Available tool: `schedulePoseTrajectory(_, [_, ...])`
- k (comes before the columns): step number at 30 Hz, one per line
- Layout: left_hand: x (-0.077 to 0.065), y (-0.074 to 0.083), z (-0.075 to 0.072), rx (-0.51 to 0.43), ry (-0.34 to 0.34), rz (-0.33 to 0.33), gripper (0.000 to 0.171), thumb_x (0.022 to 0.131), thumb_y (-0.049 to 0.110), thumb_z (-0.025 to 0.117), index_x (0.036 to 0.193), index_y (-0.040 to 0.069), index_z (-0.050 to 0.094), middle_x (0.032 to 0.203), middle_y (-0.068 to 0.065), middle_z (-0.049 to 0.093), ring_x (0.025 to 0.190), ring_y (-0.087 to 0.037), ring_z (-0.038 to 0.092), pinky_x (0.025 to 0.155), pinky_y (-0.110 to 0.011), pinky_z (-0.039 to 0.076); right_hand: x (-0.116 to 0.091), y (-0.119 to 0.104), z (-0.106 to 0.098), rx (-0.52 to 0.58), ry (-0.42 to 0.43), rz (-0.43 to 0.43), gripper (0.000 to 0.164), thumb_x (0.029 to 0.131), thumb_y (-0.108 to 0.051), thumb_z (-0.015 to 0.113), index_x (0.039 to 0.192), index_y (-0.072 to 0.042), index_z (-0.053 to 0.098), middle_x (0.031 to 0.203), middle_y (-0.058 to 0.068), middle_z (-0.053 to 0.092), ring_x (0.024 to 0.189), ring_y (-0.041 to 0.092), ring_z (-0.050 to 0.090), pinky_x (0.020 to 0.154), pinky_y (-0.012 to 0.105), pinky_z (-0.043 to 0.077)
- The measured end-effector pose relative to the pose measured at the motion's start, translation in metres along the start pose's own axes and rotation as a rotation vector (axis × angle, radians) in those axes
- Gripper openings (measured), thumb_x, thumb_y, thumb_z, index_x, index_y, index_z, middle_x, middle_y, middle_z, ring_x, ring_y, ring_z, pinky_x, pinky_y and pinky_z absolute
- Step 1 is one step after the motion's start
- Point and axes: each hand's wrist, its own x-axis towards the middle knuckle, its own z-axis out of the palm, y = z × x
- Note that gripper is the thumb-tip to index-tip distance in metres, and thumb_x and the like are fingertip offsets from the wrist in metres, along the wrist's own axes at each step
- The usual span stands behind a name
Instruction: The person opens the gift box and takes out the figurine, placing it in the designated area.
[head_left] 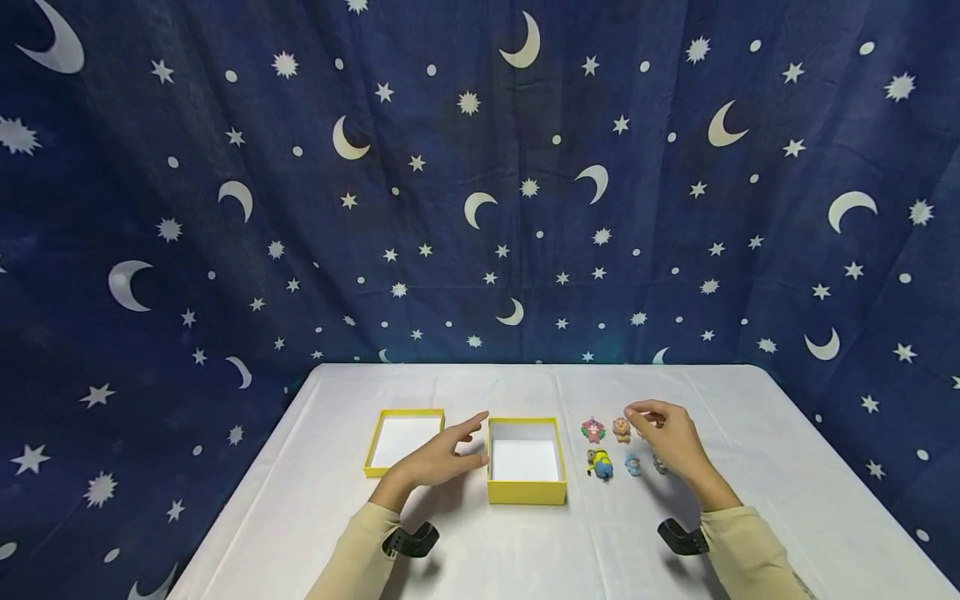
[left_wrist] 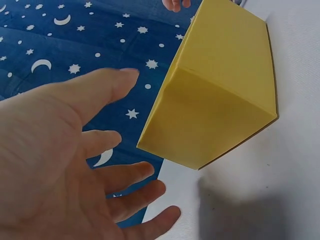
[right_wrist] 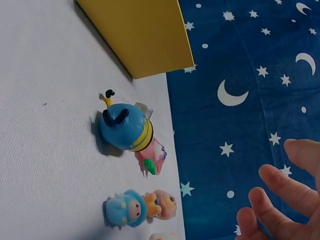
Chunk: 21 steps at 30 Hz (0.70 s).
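My left hand [head_left: 438, 457] is just left of a yellow open-topped box [head_left: 527, 493] with a white inside. Its fingers are spread and hold nothing; in the left wrist view a gap separates them from the box [left_wrist: 210, 115]. Over the toy figures hovers my right hand [head_left: 675, 442], fingers loosely bent and nothing visible in them. Nearby stand a pink figure [head_left: 592, 430] with green parts, a peach-coloured figure [head_left: 621, 429], a yellow-and-blue minion-like figure [head_left: 602, 465] and a small light-blue figure [head_left: 633, 465]. The hand partly covers a greyish figure [head_left: 659, 466] and another.
A shallow yellow-rimmed lid [head_left: 412, 412] lies on the white-covered table [head_left: 547, 550], left of the box. Behind the table hangs a dark blue curtain [head_left: 435, 217] with moons and stars. A black wrist device [head_left: 684, 537] is on each forearm.
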Motion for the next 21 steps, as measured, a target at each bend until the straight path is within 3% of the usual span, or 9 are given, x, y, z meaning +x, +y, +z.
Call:
schedulePoseTrajectory(5, [-0.001,0.001,0.000,-0.037,0.075,0.017,0.065,0.100,0.023,0.061,0.158,0.008,0.035,0.157,-0.023,0.043,0.139,-0.045,0.046,0.109,-0.063,0.044,0.002,-0.002,0.006,-0.016,-0.003,-0.036,0.029,0.099,-0.022,0.065,0.113,0.002,0.074,0.117,0.023,0.072,0.104,0.035,0.065,0.087,0.042,0.049])
schedulePoseTrajectory(12, [0.001,0.002,0.003,-0.036,0.179,0.025,0.059,0.100,0.023,0.061,0.154,0.008,0.042,0.150,-0.026,0.050,0.133,-0.046,0.051,0.106,-0.063,0.045,0.003,-0.004,0.011,0.001,0.001,-0.052,0.029,0.097,-0.024,0.068,0.112,0.000,0.075,0.115,0.023,0.071,0.104,0.035,0.064,0.080,0.034,0.047])
schedulePoseTrajectory(21, [-0.001,0.006,0.005,0.017,0.313,0.003,0.053,0.099,0.022,0.063,0.148,0.008,0.050,0.144,-0.023,0.057,0.129,-0.042,0.057,0.102,-0.057,0.050,0.006,-0.007,0.022,-0.038,-0.002,-0.067,0.031,0.097,-0.027,0.068,0.114,-0.003,0.074,0.118,0.022,0.070,0.110,0.037,0.064,0.084,0.043,0.047])
